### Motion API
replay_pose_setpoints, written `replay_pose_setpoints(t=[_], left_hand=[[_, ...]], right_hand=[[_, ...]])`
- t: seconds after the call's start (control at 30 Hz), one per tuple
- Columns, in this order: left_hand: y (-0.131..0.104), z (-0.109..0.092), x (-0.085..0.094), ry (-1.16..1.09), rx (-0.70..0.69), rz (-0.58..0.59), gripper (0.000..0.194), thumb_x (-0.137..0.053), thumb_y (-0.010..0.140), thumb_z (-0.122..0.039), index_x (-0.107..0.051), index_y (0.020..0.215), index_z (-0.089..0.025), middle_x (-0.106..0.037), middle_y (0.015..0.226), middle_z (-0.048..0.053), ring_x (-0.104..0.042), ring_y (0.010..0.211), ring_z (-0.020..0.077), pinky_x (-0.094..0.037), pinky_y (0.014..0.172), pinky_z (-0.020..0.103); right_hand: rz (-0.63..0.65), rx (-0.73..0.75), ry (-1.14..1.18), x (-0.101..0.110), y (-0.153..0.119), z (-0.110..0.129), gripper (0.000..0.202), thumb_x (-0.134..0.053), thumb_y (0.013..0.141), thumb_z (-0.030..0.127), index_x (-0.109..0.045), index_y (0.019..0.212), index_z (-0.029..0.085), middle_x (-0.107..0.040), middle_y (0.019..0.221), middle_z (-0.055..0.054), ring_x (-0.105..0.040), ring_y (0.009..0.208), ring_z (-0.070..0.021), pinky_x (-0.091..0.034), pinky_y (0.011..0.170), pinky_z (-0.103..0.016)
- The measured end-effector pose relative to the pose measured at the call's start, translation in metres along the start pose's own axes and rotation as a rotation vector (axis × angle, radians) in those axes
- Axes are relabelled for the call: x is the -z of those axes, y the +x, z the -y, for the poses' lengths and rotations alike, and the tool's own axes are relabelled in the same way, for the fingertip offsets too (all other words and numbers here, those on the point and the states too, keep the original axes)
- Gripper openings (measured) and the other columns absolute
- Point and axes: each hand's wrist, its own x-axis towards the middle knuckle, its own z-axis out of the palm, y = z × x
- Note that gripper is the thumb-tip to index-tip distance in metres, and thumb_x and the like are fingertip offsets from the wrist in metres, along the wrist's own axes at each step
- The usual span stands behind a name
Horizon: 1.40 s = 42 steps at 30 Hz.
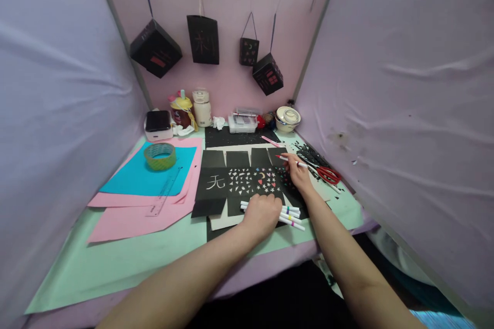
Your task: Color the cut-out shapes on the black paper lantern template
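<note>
My left hand [263,212] is closed around several white markers [292,218] with coloured bands, low over the front of a cut black paper sheet [210,168]. Between the fingers of my right hand [299,175] is a white marker [295,162] with a red tip pointing left. That hand rests at the sheet's right part. The black sheet has flaps along its top and shows a pale written character, small pale triangles, and a panel of stars, hearts and a moon. Under it lies a pale board [219,222].
On the left are blue paper [127,180], pink paper [127,223], a tape roll [159,157] and a clear ruler [165,190]. Red-handled scissors [328,175] and black scraps lie right. Bottles, a plastic box [242,122] and a lidded bowl [287,118] stand behind; black paper boxes [156,49] hang above.
</note>
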Motion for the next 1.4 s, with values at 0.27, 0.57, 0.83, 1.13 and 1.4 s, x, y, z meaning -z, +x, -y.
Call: replay_pose_setpoints(t=[0.27, 0.57, 0.83, 1.13, 1.4], left_hand=[[-0.0002, 0.0002, 0.0016, -0.007, 0.007, 0.027, 0.011, -0.041, 0.081, -0.012, -0.05, 0.078, -0.015, -0.058, 0.078, 0.008, -0.056, 0.07, 0.0214, -0.038, 0.062, 0.034], [-0.0002, -0.0004, 0.0026, -0.007, 0.011, 0.038, 0.012, -0.04, 0.081, -0.011, -0.051, 0.079, -0.014, -0.058, 0.079, 0.009, -0.056, 0.071, 0.021, -0.038, 0.062, 0.034], [-0.0007, -0.0001, 0.003, 0.002, 0.006, 0.032, 0.013, -0.039, 0.081, -0.011, -0.052, 0.08, -0.014, -0.058, 0.079, 0.009, -0.056, 0.072, 0.021, -0.039, 0.063, 0.034], [0.0, -0.0011, 0.0034, 0.0, 0.018, 0.036, 0.013, -0.039, 0.081, -0.012, -0.053, 0.08, -0.014, -0.059, 0.079, 0.01, -0.056, 0.072, 0.0206, -0.039, 0.065, 0.034], [-0.0005, -0.0004, 0.0013, 0.001, 0.011, -0.001, 0.013, -0.04, 0.08, -0.011, -0.052, 0.078, -0.015, -0.059, 0.078, 0.008, -0.056, 0.07, 0.0215, -0.038, 0.063, 0.034]], right_hand=[[-0.009, -0.068, -0.035, -0.0007, -0.0014, -0.0042, 0.021, -0.047, 0.076, 0.035, -0.058, 0.072, 0.018, -0.052, 0.057, 0.001, -0.047, 0.053, -0.0132, -0.037, 0.052, -0.025], [0.029, 0.064, -0.174, -0.0044, -0.0069, -0.0009, 0.005, -0.045, 0.07, 0.022, -0.046, 0.065, 0.02, -0.044, 0.056, 0.004, -0.04, 0.053, -0.0115, -0.033, 0.052, -0.024], [0.035, 0.063, -0.216, -0.0054, -0.0064, -0.0029, 0.006, -0.045, 0.07, 0.021, -0.044, 0.064, 0.02, -0.043, 0.054, 0.004, -0.039, 0.051, -0.0113, -0.031, 0.051, -0.024], [0.039, 0.052, -0.248, -0.0081, -0.0052, -0.0054, 0.007, -0.045, 0.071, 0.022, -0.045, 0.064, 0.021, -0.042, 0.052, 0.005, -0.038, 0.049, -0.0111, -0.03, 0.05, -0.024], [0.043, 0.057, -0.248, -0.0082, -0.0046, -0.0076, 0.007, -0.044, 0.071, 0.022, -0.044, 0.064, 0.021, -0.041, 0.052, 0.005, -0.039, 0.049, -0.0115, -0.03, 0.051, -0.025]])
